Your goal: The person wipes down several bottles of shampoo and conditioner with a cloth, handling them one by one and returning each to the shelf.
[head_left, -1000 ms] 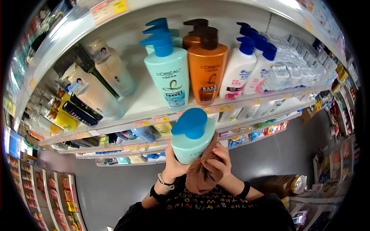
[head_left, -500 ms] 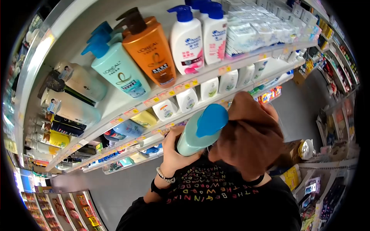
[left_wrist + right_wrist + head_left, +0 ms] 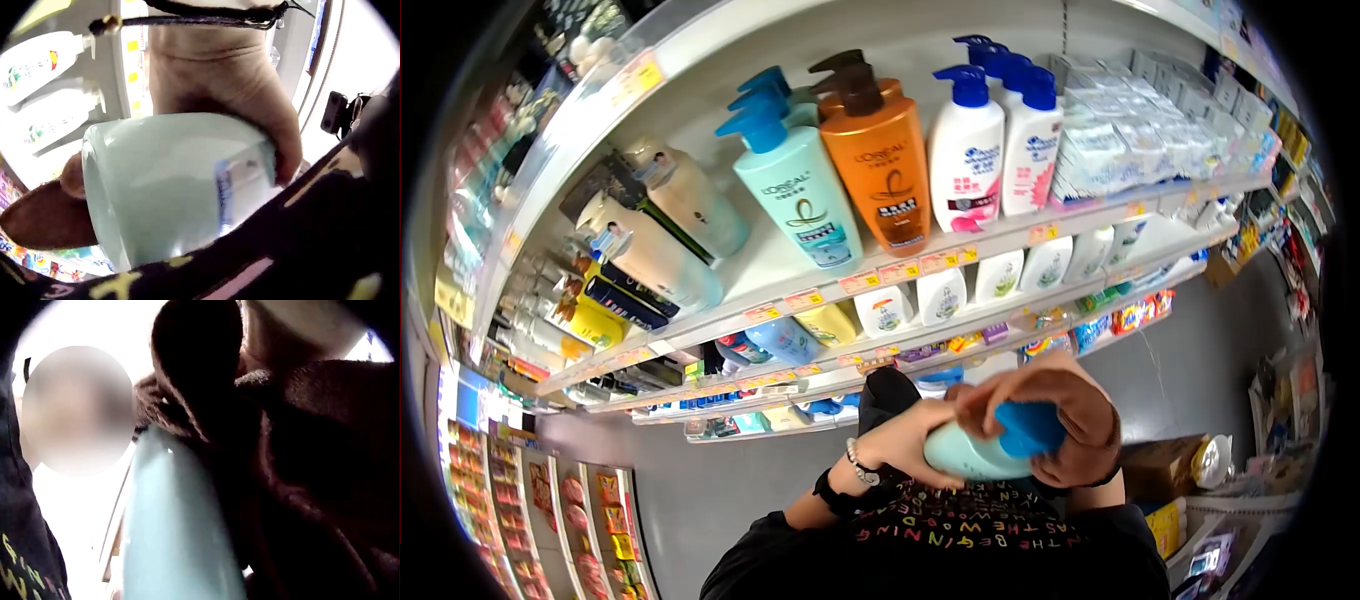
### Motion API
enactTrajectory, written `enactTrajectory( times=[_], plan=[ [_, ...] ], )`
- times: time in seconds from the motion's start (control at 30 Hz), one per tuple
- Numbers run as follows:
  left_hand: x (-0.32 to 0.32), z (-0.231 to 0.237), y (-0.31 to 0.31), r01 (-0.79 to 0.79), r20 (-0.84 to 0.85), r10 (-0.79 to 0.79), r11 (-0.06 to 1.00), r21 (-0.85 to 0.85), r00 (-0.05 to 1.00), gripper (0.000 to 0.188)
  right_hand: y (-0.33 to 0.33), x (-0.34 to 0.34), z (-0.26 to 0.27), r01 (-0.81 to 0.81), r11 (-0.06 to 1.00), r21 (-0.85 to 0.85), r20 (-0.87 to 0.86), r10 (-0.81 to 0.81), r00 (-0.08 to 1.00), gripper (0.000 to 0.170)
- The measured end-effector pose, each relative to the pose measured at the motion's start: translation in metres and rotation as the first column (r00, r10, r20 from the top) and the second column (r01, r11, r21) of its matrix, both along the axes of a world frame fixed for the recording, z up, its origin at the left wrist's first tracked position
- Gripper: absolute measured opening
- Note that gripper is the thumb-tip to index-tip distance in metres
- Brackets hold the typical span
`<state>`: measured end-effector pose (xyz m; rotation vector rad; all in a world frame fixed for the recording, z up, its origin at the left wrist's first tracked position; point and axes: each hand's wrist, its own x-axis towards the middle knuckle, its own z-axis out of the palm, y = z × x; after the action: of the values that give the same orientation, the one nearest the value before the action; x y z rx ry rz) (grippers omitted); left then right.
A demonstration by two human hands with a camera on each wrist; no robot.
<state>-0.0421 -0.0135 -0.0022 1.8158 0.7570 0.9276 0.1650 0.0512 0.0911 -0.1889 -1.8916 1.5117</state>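
My left hand (image 3: 905, 440) grips a mint-green pump bottle (image 3: 975, 456) round its body, low in front of my chest. The bottle lies tilted, its blue pump head (image 3: 1032, 428) pointing right. A brown cloth (image 3: 1095, 415) is bunched in my right hand (image 3: 1062, 364) and drapes around the pump end, hiding most of the fingers. In the left wrist view, the bottle's base faces left and part of a label (image 3: 244, 187) shows. From the right wrist, dark folds of the cloth (image 3: 312, 444) lie against the bottle's side (image 3: 175, 531).
Ahead, a shelf (image 3: 770, 300) carries a matching mint bottle (image 3: 797, 195), an orange bottle (image 3: 880, 170), white bottles with blue pumps (image 3: 968, 160) and wrapped packs (image 3: 1100, 140). White bottles (image 3: 941, 295) line the tier below. A cardboard box (image 3: 1160, 465) stands at right.
The bottle has tipped from near upright to pointing right and come lower. My right hand has carried the cloth from the bottle's side up and over to its pump end.
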Motion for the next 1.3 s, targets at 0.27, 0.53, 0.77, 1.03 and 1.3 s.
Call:
enactTrajectory(
  times=[0.27, 0.53, 0.77, 1.03, 1.3],
  plan=[
    [0.001, -0.023, 0.006, 0.437, 0.274, -0.354, 0.823, -0.363, 0.894, 0.090, -0.010, -0.013, -0.026, -0.156, 0.974, -0.165, -0.423, 0.073, 0.903, 0.049],
    [0.003, -0.027, -0.010, 0.298, 0.553, 0.032, 0.815, -0.496, 0.833, 0.095, -0.002, -0.029, -0.129, -0.020, 0.845, -0.534, -0.026, 0.007, 1.000, 0.051],
    [-0.003, -0.027, -0.010, -0.198, 0.575, 0.438, 0.880, -0.432, 0.691, 0.071, -0.020, -0.025, -0.148, 0.175, 0.983, -0.056, 0.240, -0.157, 0.958, 0.052],
    [0.012, 0.002, -0.009, -0.681, 0.226, 0.659, 0.732, 0.024, 0.717, 0.059, -0.041, -0.070, -0.103, 0.441, 0.847, -0.297, 0.085, -0.437, 0.895, 0.071],
    [0.003, -0.105, -0.005, -0.142, 0.694, 0.530, 0.833, -0.535, 0.487, 0.088, -0.017, -0.013, -0.132, 0.235, 0.701, 0.674, 0.123, -0.419, 0.900, 0.043]
  ],
)
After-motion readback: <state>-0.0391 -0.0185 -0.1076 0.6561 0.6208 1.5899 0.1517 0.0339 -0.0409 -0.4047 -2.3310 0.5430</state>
